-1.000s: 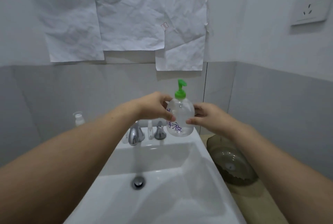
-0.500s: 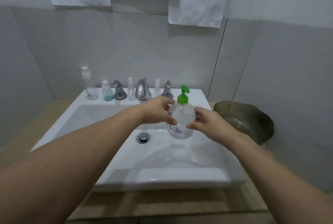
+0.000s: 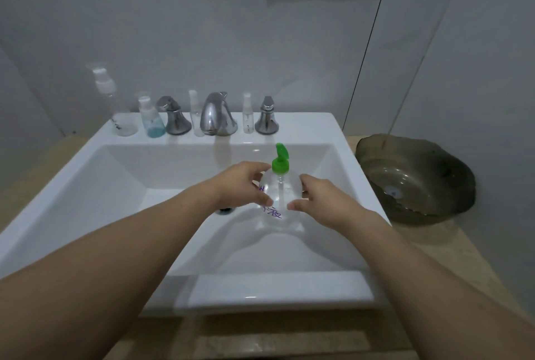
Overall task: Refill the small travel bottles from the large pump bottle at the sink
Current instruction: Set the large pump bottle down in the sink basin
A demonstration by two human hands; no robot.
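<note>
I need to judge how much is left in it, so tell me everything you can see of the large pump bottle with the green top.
The large clear plastic pump bottle has a rounded body, a green pump head with its spout pointing up and away, and a dip tube visible inside. Purple handwriting marks its front. It looks nearly empty, though the liquid level is hard to tell. It stands upright over the white sink basin, held between the left hand and right hand, whose fingers grip its sides.

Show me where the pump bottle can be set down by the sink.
Free: the sink rim's right back corner, between the right tap handle and the glass bowl; also the front rim. Crowded: the back ledge, lined with travel bottles and the faucet. Both hands hold the pump bottle over the basin.
</note>
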